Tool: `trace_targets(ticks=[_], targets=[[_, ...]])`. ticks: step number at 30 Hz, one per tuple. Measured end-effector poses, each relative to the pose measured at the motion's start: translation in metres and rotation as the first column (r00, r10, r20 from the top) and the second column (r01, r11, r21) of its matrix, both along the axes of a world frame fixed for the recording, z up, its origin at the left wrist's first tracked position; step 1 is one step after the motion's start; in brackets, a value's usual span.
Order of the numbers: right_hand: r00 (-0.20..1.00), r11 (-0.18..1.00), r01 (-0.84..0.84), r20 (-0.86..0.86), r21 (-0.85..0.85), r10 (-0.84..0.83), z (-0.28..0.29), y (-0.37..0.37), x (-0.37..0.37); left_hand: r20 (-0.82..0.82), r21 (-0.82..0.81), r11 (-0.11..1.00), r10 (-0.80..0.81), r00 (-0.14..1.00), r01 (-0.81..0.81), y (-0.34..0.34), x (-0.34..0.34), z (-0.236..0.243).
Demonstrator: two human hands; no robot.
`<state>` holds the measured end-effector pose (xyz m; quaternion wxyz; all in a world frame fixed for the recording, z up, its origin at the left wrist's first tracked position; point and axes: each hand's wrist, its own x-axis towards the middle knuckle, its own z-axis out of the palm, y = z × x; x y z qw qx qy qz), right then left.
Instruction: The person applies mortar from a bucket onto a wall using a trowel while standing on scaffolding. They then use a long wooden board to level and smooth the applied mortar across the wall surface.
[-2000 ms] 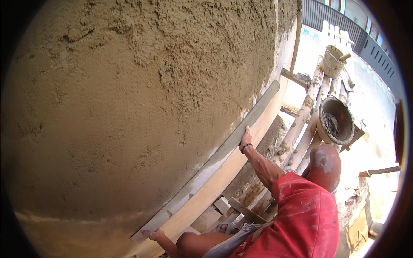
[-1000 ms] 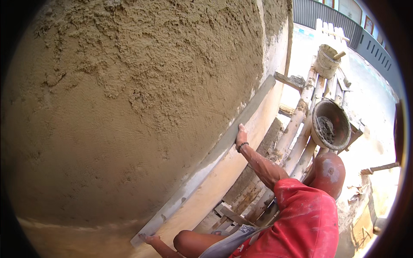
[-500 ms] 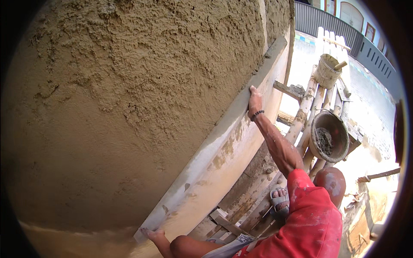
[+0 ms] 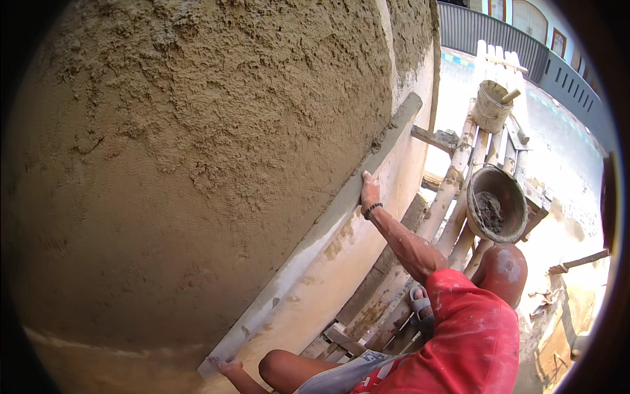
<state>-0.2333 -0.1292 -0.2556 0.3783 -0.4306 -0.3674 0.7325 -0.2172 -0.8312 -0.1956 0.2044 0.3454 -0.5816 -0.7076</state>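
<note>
A long, mortar-smeared straightedge (image 4: 387, 146) lies slantwise against the wall, running from upper right to lower left. My right hand (image 4: 370, 192), with a dark beaded bracelet at the wrist, grips it above its middle. Near its lower end my left hand (image 4: 228, 366) has hold of it too; some of those fingers are hard to make out. Wet brown plaster (image 4: 249, 131) covers the wall on the upper left side of the straightedge. That coat is rough and lumpy higher up, smoother lower down. Below the straightedge the wall shows a pale, bare face (image 4: 335, 289) with damp spots.
Bamboo poles (image 4: 453, 190) form a scaffold platform on the right. On it stand a bucket with mortar (image 4: 497, 203) and, farther off, a mortar-caked bucket (image 4: 491, 108) with a handle sticking out. My sandalled foot (image 4: 421, 302) rests on boards below. A stick (image 4: 581, 261) juts in at right.
Both hands have shifted down and left with the straightedge, the right hand farther. Its upper end sits lower along the plaster, and the plaster beside it looks a little smoother.
</note>
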Motion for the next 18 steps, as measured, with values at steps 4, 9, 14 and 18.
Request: trace_targets(ticks=[4, 9, 14, 18], targets=[[0.977, 0.943, -0.132, -0.202, -0.304, 0.072, -0.033, -0.058, 0.001, 0.108, -0.699, 0.697, -0.116, 0.987, 0.158, -0.108, 0.012, -0.024], [0.963, 0.966, -0.104, -0.266, -0.238, 0.039, -0.043, -0.046, 0.001, -0.101, -0.291, 0.954, -0.105, 0.989, 0.072, -0.073, -0.003, -0.032], [0.978, 0.999, 0.053, -0.200, -0.014, -0.054, 0.017, 0.062, 0.002, -0.029, 0.256, 0.965, 0.068, 0.997, -0.058, 0.123, 0.008, 0.045], [0.981, 0.995, -0.042, -0.183, 0.090, 0.058, 0.120, 0.120, -0.012, -0.063, 0.440, 0.897, 0.062, 0.996, -0.028, 0.153, 0.020, 0.073]])
